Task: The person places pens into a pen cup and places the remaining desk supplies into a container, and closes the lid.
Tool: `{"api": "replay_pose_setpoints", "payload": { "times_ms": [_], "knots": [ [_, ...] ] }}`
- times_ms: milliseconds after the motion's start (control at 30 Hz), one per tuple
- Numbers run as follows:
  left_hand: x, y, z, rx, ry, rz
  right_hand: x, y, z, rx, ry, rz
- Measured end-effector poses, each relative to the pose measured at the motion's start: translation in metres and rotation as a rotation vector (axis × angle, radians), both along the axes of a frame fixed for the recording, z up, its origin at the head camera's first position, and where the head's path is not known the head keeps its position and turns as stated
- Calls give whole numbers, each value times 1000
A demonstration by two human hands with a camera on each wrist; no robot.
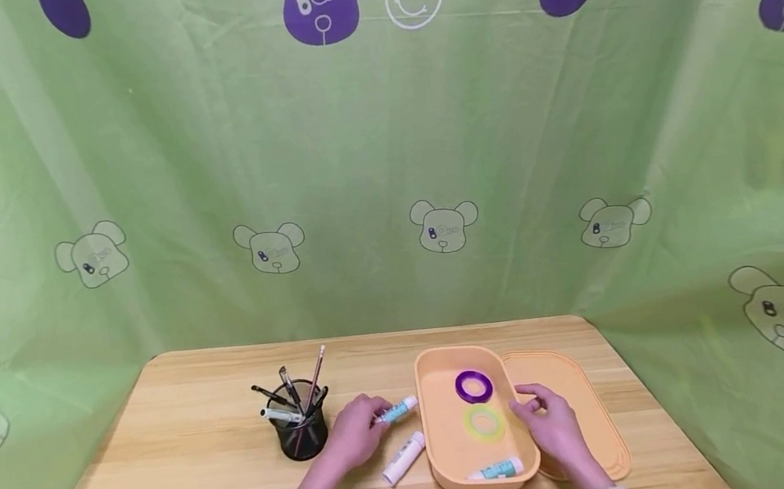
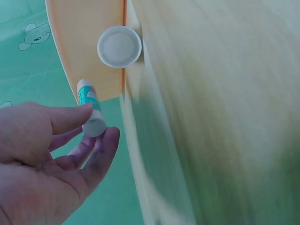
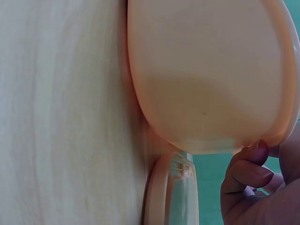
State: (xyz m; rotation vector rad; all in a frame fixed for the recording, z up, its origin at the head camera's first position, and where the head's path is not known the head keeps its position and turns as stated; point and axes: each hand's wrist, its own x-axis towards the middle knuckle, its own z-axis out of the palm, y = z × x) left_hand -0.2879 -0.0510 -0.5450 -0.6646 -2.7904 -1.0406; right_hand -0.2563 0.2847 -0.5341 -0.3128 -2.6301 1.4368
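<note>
My left hand (image 1: pixel 359 430) pinches a white glue stick with a teal label (image 1: pixel 399 410) between thumb and fingers, just left of a peach plastic box (image 1: pixel 444 403). In the left wrist view the glue stick (image 2: pixel 89 96) tilts, one round end towards the camera. A second, whitish glue stick (image 1: pixel 404 459) lies on the table below that hand. My right hand (image 1: pixel 553 426) holds the box's right rim, fingertips (image 3: pixel 255 152) at the edge. Inside the box are a purple ring (image 1: pixel 475 399), a yellow ring (image 1: pixel 471 426) and a teal-labelled glue stick (image 1: pixel 498 469).
The peach lid (image 1: pixel 592 408) lies right of the box, partly beneath its edge. A black mesh pen holder (image 1: pixel 302 440) with several pens and a pencil stands left of my left hand. Green printed cloth (image 1: pixel 349 143) hangs behind the wooden table (image 1: pixel 194 436).
</note>
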Motion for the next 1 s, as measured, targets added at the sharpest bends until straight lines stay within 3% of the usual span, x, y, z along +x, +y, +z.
{"api": "replay_pose_setpoints", "payload": {
  "times_ms": [533,733,1000],
  "knots": [
    [4,7,12,160,57,80,3,0,1,-2,-15,-3],
    [7,12,21,211,12,45,3,-1,3,-7,-11,-8],
    [12,22,25,238,7,-30,3,-1,2,0,2,-9]
  ]
}}
